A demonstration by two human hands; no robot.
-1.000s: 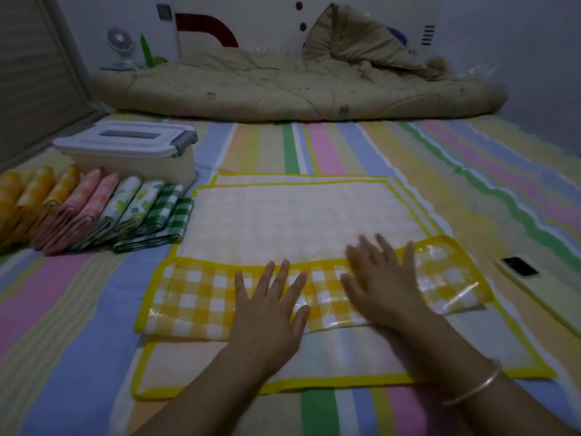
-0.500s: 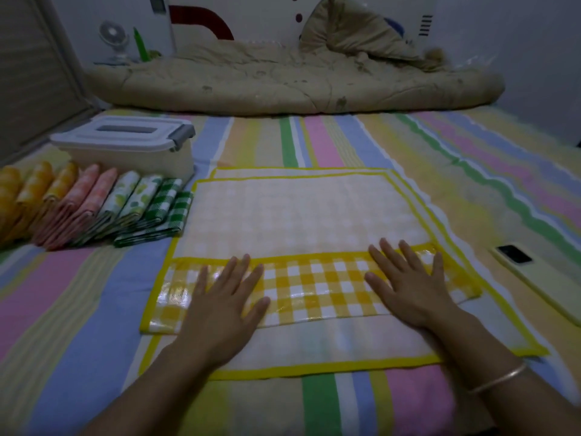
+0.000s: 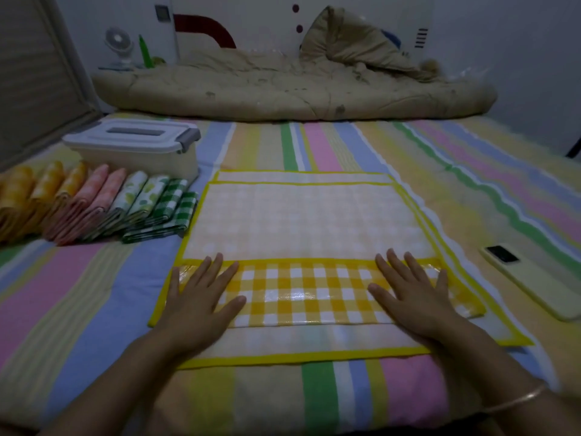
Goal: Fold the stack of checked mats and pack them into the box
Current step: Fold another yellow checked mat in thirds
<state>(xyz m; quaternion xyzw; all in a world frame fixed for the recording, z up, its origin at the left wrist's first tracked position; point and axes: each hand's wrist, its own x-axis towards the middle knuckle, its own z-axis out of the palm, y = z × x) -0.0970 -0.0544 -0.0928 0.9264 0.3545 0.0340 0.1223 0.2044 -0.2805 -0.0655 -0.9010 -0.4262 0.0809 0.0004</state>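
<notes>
Two flat palms: left hand (image 3: 195,297) and right hand (image 3: 412,297) press the mat (image 3: 301,221) on its folded strip (image 3: 301,291); mat likely limp, slippery; pinch strip ends.

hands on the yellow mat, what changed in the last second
The left hand slid left and the right hand slid right along the folded strip, both pressing flat. Nothing was gripped or let go. The box, the folded mats and the phone stayed put.
</notes>
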